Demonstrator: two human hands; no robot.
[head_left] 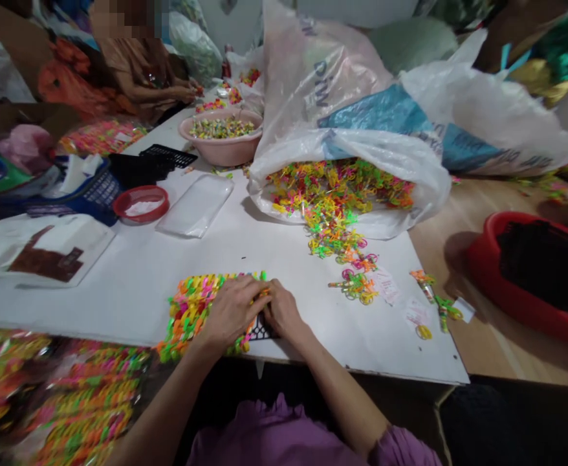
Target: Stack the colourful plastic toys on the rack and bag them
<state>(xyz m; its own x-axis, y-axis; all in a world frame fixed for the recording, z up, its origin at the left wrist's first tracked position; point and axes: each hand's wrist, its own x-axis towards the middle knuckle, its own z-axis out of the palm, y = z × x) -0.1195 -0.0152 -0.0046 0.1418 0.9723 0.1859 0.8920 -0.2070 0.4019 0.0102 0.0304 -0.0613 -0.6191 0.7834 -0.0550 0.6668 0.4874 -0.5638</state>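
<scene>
Rows of small bright plastic toys [191, 307] in yellow, green, orange and pink stand packed on a black mesh tray [263, 331] at the table's front edge. My left hand [235, 307] lies over the right end of the rows, its fingers bent. Beside it, my right hand [283, 310] is closed, and the fingertips of both meet around a small yellow-orange plastic toy, mostly hidden by the fingers. To the right, a loose pile of similar toys [330, 226] spills from a large white plastic bag [347, 84].
A pink basin [226, 149] of small pieces, a red sieve [141, 204] and a clear plastic bag [196, 206] stand farther back. On the right is a red basin [492, 272] with black contents. Packed toys [85, 401] lie lower left. Another person [143, 71] sits at the far left.
</scene>
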